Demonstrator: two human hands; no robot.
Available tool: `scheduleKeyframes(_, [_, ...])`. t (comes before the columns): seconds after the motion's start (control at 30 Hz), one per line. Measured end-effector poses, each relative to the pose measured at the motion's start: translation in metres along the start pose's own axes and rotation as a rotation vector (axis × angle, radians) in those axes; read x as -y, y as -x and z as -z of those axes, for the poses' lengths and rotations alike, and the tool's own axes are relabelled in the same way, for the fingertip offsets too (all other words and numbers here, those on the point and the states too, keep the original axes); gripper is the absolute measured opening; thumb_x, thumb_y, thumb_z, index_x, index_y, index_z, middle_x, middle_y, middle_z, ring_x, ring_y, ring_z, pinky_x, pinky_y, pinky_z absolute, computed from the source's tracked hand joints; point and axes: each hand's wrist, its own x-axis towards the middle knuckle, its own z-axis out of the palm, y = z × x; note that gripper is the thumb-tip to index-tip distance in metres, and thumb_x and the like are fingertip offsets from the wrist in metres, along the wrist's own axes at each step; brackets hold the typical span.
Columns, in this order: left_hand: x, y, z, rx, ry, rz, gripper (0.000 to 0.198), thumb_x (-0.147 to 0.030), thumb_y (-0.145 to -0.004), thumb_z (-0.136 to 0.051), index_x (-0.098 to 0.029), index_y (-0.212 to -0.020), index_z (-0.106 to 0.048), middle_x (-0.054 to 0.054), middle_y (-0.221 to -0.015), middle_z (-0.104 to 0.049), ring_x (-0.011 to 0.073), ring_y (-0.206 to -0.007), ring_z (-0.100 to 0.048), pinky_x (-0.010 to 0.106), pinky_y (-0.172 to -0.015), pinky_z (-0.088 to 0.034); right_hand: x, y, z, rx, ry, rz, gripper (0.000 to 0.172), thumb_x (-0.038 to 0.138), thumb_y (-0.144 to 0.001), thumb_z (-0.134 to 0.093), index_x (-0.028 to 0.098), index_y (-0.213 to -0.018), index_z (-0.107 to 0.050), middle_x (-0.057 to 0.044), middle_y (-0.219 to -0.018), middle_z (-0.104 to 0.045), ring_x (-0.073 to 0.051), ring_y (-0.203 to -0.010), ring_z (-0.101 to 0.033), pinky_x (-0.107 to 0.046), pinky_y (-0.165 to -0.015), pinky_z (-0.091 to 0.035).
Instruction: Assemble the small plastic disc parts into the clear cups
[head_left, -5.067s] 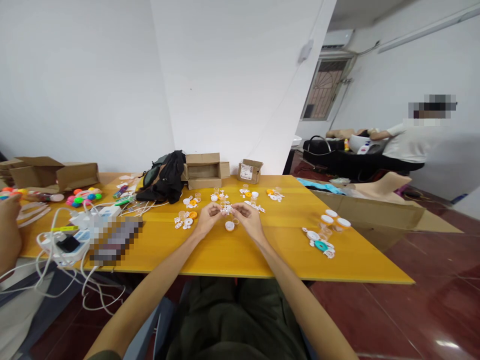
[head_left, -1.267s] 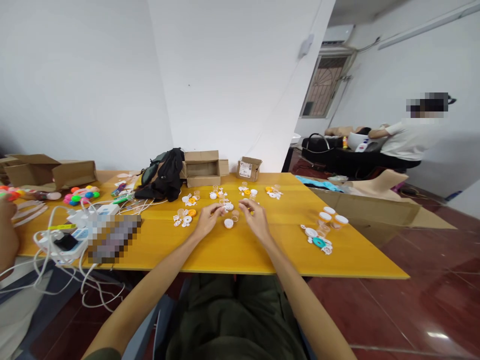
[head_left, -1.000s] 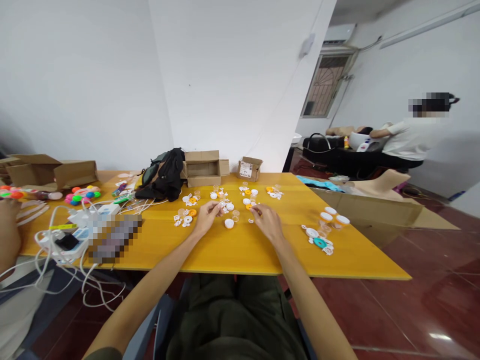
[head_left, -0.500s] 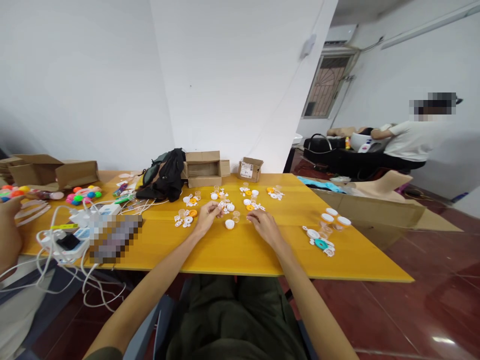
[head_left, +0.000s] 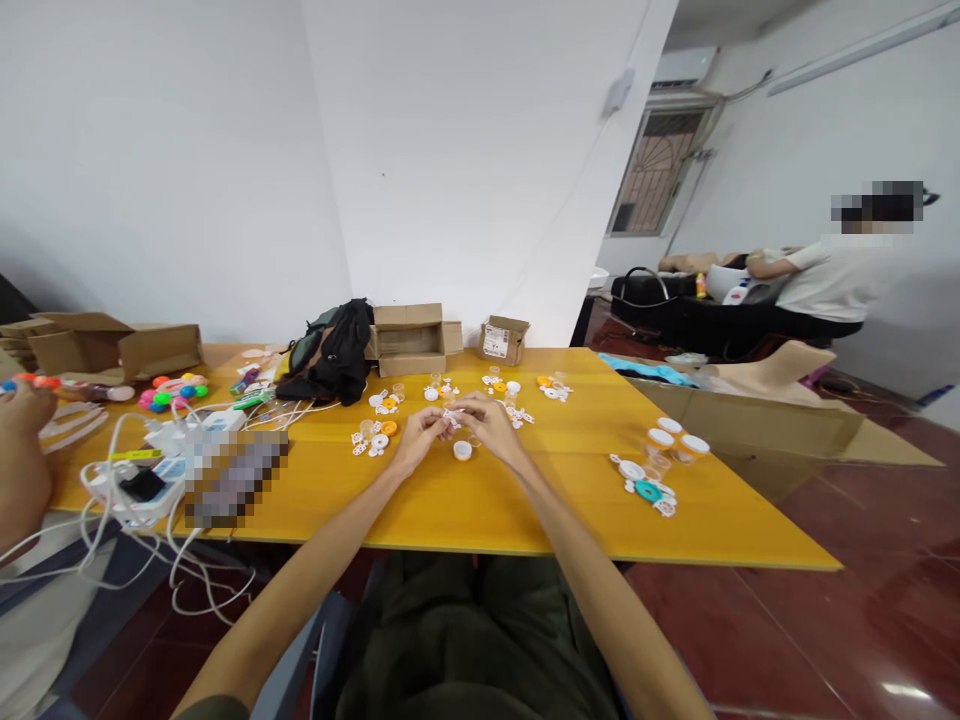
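Observation:
My left hand (head_left: 420,436) pinches a small white plastic piece with cut-out holes (head_left: 451,419), above the middle of the table. My right hand (head_left: 491,428) meets it from the other side, fingers closed on the same piece; its exact shape is partly covered. Just below my hands a small round white part (head_left: 463,451) rests on the table. A clear plastic cup (head_left: 475,440) stands beside it, half hidden by my right hand. Little groups of white and orange parts lie behind and to the left, among them an orange ring (head_left: 388,428).
White-lidded tubs (head_left: 661,441) and a teal ring (head_left: 649,490) with white parts are at right. Cardboard boxes (head_left: 409,345) and a black backpack (head_left: 337,350) stand behind. A power strip (head_left: 161,470) with cables lies left, near another person's hand (head_left: 22,440). A seated person is far right.
My right hand has moved left and inward to join my left hand, and its fingers have closed on the white plastic piece. My left hand has barely moved.

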Motion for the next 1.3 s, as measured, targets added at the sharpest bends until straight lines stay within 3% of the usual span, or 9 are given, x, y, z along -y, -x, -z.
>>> scheduleKeyframes(0.17, [0.002,-0.001,-0.001,0.017,0.014,-0.009,0.030,-0.042,-0.070,-0.084,-0.016,-0.076,-0.070,0.001,-0.066,-0.071,0.0145,-0.062,-0.064,0.026,-0.065,-0.051,-0.003,0.004,-0.002,-0.027,0.055,0.034,0.019,0.020,-0.085,-0.064,0.028,-0.088,-0.081,-0.005,-0.091,-0.076,-0.021,-0.085,-0.069,-0.036,-0.078,-0.056])
scheduleKeyframes(0.37, [0.007,-0.002,-0.001,0.004,-0.040,-0.034,0.030,-0.041,-0.071,-0.084,-0.016,-0.079,-0.071,0.002,-0.067,-0.071,0.0165,-0.066,-0.066,0.028,-0.068,-0.054,-0.006,0.008,-0.006,-0.086,0.069,0.023,0.017,0.025,-0.086,-0.065,0.026,-0.090,-0.081,-0.006,-0.091,-0.076,-0.022,-0.084,-0.070,-0.034,-0.074,-0.056])
scheduleKeyframes(0.8, [0.008,-0.003,0.000,-0.004,-0.059,-0.053,0.036,-0.049,-0.069,-0.085,-0.016,-0.075,-0.070,0.002,-0.065,-0.070,0.0164,-0.064,-0.066,0.028,-0.066,-0.054,-0.005,0.011,-0.015,-0.154,0.114,0.078,0.016,0.025,-0.087,-0.063,0.028,-0.085,-0.079,-0.005,-0.095,-0.071,-0.021,-0.092,-0.067,-0.033,-0.078,-0.055])
scheduleKeyframes(1.3, [0.008,-0.003,-0.001,-0.027,-0.078,-0.012,0.028,-0.042,-0.072,-0.082,-0.017,-0.079,-0.072,0.002,-0.066,-0.072,0.0176,-0.064,-0.068,0.029,-0.065,-0.055,-0.005,0.012,-0.016,-0.216,0.078,0.012,0.016,0.029,-0.087,-0.061,0.025,-0.082,-0.076,-0.004,-0.089,-0.065,-0.020,-0.083,-0.063,-0.032,-0.073,-0.054])
